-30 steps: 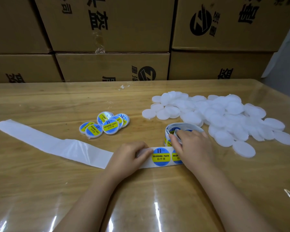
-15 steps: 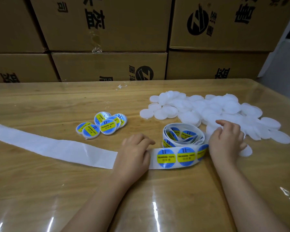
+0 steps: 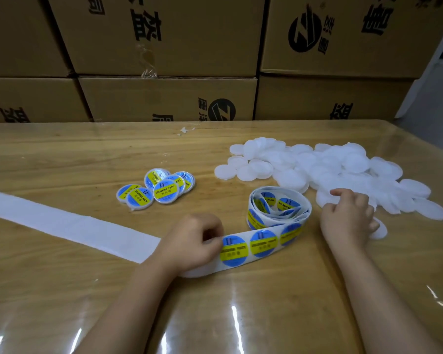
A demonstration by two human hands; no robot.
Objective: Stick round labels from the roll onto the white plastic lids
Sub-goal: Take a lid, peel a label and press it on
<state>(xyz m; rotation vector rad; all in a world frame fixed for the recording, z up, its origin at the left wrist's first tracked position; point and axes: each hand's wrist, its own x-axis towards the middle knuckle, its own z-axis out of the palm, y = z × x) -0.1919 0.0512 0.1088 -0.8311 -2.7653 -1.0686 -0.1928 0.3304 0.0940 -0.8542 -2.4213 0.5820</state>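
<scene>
A loose roll of blue-and-yellow round labels [image 3: 279, 204] lies in the middle of the table. Its unrolled strip [image 3: 262, 245] runs left to my left hand [image 3: 192, 241]. That hand presses the strip down, and its fingertips pinch at the left edge of the first label. My right hand [image 3: 348, 218] sits at the near edge of the heap of white plastic lids [image 3: 343, 169]. Its fingers curl over one lid [image 3: 380, 229] that peeks out beneath them. Several labelled lids [image 3: 161, 190] lie in a small cluster at the left.
The empty white backing strip [image 3: 62, 226] trails left across the wooden table [image 3: 241, 302], which has a glossy clear cover. Stacked cardboard boxes [image 3: 164, 98] form a wall along the far edge. The table's right edge is close behind the lid heap.
My right hand left the roll and moved right onto the lid heap. More of the strip is unrolled, with three labels showing. My left hand's fingers have closed at the first label's edge.
</scene>
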